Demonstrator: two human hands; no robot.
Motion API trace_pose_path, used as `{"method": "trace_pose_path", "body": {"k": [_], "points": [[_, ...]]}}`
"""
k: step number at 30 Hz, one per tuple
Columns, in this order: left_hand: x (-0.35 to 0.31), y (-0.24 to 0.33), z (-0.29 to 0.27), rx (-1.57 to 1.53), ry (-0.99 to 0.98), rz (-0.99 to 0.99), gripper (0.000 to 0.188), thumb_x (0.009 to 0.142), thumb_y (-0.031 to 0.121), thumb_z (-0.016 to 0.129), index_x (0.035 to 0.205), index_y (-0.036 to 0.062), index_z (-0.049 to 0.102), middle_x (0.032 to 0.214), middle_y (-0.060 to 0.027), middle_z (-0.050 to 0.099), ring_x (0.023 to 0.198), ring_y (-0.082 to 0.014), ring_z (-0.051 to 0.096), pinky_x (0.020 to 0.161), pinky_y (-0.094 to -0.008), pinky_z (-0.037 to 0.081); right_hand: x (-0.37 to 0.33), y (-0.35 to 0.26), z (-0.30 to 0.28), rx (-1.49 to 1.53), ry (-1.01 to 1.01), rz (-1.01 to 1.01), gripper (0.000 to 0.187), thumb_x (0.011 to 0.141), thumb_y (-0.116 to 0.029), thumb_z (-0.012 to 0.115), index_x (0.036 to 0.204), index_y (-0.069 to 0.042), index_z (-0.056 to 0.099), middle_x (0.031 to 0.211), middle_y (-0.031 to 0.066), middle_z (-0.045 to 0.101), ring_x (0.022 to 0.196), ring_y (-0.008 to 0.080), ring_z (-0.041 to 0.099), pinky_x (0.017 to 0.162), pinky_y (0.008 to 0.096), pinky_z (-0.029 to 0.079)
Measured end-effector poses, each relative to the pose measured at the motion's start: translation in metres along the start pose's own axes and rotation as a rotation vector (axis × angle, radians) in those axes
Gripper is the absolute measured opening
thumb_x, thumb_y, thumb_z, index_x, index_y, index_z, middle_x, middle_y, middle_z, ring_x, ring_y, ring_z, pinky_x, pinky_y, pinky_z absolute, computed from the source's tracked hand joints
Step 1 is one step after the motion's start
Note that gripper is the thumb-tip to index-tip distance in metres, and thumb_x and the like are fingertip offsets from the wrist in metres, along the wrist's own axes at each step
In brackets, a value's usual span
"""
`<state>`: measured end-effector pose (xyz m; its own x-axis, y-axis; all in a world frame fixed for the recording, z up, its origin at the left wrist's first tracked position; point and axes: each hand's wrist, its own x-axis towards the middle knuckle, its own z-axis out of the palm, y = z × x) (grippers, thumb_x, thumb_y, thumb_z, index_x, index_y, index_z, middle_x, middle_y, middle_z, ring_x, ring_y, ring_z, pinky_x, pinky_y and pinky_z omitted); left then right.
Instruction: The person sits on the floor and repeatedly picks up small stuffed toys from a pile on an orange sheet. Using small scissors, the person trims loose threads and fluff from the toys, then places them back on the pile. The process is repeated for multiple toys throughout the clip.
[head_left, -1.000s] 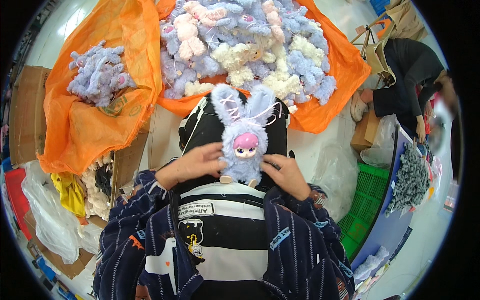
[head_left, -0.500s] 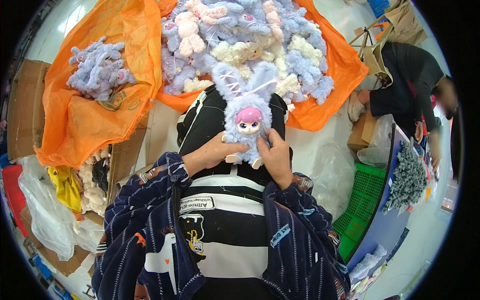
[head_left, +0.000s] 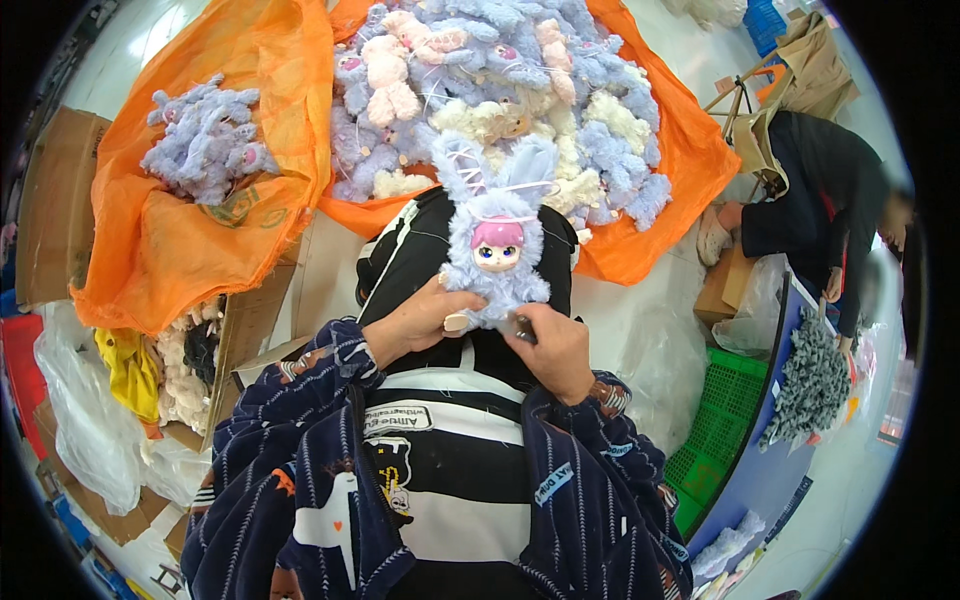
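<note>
A pale blue plush bunny doll (head_left: 497, 273) rests upright on my lap, facing me. It has long ears laced with white ribbon, a pink fringe and a smooth doll face. My left hand (head_left: 423, 315) is closed around its lower side, thumb across its belly, just above one cream foot (head_left: 456, 323). My right hand (head_left: 550, 347) is closed at its other lower side. Between that thumb and fingers shows a small dark grey thing (head_left: 523, 327) whose kind I cannot make out. The doll's other foot is hidden behind these fingers.
A big heap of blue, pink and cream plush dolls (head_left: 500, 75) lies on an orange sack ahead. Several blue ones (head_left: 205, 140) sit on another orange sack (head_left: 200, 245) at left. Green crates (head_left: 715, 410) stand at right, near a person (head_left: 830, 180) bending over a blue table.
My right hand has shifted slightly down, and a small dark grey thing now shows in its fingers. A white band now shows across the doll's forehead. The person at right has moved their arms.
</note>
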<state>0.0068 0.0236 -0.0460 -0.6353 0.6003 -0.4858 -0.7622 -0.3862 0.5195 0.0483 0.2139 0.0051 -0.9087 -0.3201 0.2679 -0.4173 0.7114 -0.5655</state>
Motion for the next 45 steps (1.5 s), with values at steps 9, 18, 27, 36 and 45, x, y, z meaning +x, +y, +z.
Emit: {"method": "trace_pose_path", "body": {"k": [9,18,27,36,45], "points": [[-0.052,0.053,-0.049,-0.278,0.010,0.540,0.039,0.082,0.018,0.058,0.118,0.0075,0.047,0.094,-0.0052,0.058,0.070,-0.0130,0.056,0.060,-0.0263,0.049,0.006,-0.006,0.003,0.750,0.118,0.536,0.015,0.081,-0.004,0.062,0.095,0.000,0.056,0.070,-0.0012,0.056,0.062,0.0030,0.048,0.054,0.0177,0.037],[0.038,0.101,-0.167,0.662,0.420,0.411,0.036,0.094,0.030,0.045,0.113,0.0029,0.058,0.110,-0.0081,0.061,0.099,-0.0211,0.058,0.087,-0.0331,0.044,0.026,0.029,0.010,0.437,0.341,0.540,0.011,0.090,-0.007,0.052,0.087,0.001,0.057,0.065,-0.0003,0.050,0.057,0.0046,0.045,0.053,0.0182,0.035],[0.157,-0.041,-0.334,1.852,-0.059,-0.170,0.033,0.084,0.030,0.048,0.088,0.0016,0.066,0.085,-0.0188,0.065,0.082,-0.0345,0.062,0.073,-0.0424,0.048,0.037,0.040,0.014,0.012,0.237,0.249,0.011,0.073,0.001,0.064,0.082,-0.004,0.060,0.060,0.0085,0.052,0.046,0.0209,0.048,0.044,0.0295,0.037],[0.161,0.004,-0.322,1.563,0.976,0.105,0.035,0.070,0.017,0.061,0.101,0.0006,0.058,0.104,-0.0261,0.057,0.098,-0.0391,0.055,0.081,-0.0448,0.046,0.041,0.049,0.015,-0.071,0.177,0.246,0.008,0.068,0.000,0.061,0.076,-0.004,0.060,0.058,0.0087,0.054,0.045,0.0228,0.050,0.043,0.0299,0.039],[0.186,0.013,-0.404,0.266,0.891,-0.369,0.024,0.068,0.016,0.066,0.084,0.0010,0.058,0.054,-0.0077,0.054,0.037,-0.0149,0.048,0.030,-0.0272,0.035,0.058,0.061,0.012,0.001,0.114,0.152,0.018,0.061,-0.002,0.064,0.079,-0.005,0.061,0.055,0.0058,0.056,0.042,0.0202,0.051,0.042,0.0282,0.039]]}}
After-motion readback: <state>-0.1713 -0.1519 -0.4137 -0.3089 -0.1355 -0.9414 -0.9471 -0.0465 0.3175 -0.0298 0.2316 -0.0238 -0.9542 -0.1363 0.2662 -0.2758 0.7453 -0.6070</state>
